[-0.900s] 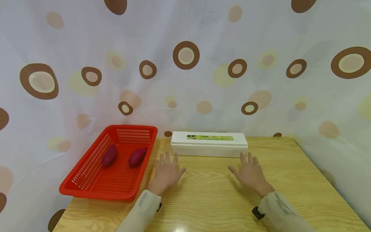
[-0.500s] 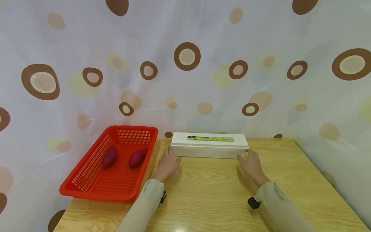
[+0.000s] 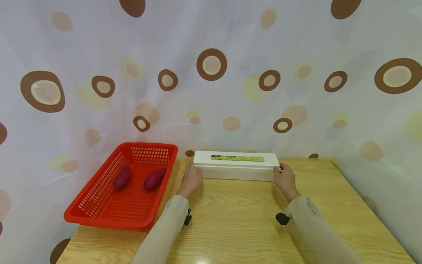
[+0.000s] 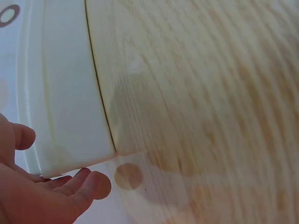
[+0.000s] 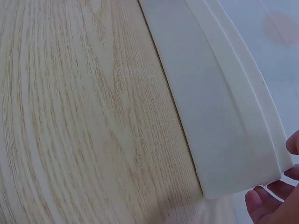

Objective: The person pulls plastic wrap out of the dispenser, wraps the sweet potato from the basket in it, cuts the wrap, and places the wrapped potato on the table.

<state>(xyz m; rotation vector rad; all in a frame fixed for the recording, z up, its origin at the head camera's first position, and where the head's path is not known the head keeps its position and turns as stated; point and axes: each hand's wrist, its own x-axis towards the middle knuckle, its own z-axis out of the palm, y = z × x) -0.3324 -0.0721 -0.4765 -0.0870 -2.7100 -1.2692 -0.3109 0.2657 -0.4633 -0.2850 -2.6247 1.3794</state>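
A long white plastic box (image 3: 237,173) with a flat lid (image 3: 204,157) and a yellow-green label lies at the back of the wooden table. At its left end, my left hand (image 3: 191,179) has the thumb at the lid's front edge and the fingers curled at the end wall. My right hand (image 3: 285,179) grips the opposite end in the same way. In the left wrist view, the left fingers (image 4: 77,186) meet the box's end just below the lid rim. The right wrist view has the right fingers (image 5: 266,203) close under the lid's corner.
To the left, a red slotted basket (image 3: 108,222) holds two purple sweet potatoes (image 3: 122,177). A spotted curtain (image 3: 211,99) hangs right behind the box and basket. Bare wood of the table (image 3: 237,227) lies between my forearms.
Both hands have moved from spread fingers in front of the box to its two ends, with fingers closing around them. The box and basket have stayed in place.
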